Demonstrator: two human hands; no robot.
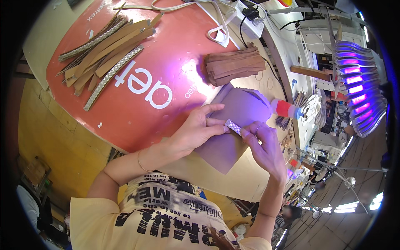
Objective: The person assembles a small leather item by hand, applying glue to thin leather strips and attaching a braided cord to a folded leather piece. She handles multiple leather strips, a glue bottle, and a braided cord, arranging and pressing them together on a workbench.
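Observation:
Between my two hands is a short piece of silvery-white braided strip [233, 126]. Its left end is pinched by the thumb and fingers of my left hand [195, 130], whose index finger stretches out above it. The other end is gripped in the fingertips of my right hand [265, 146]. Beneath them lies a sheet of brown paper or thin board [223, 156], tinted violet by the light. A thick bundle of flat brown strips [235, 66] rests just beyond it. Farther left, longer brown strips [112, 52] lie in a loose pile with a braided strip [112, 77] on them.
A red and white bottle with a blue cap [286, 109] lies right of the paper. A lamp glowing violet [356, 88] hangs at the right. A white power strip [246, 21] with cords sits at the far edge. The red printed board [121, 121] covers the table's left.

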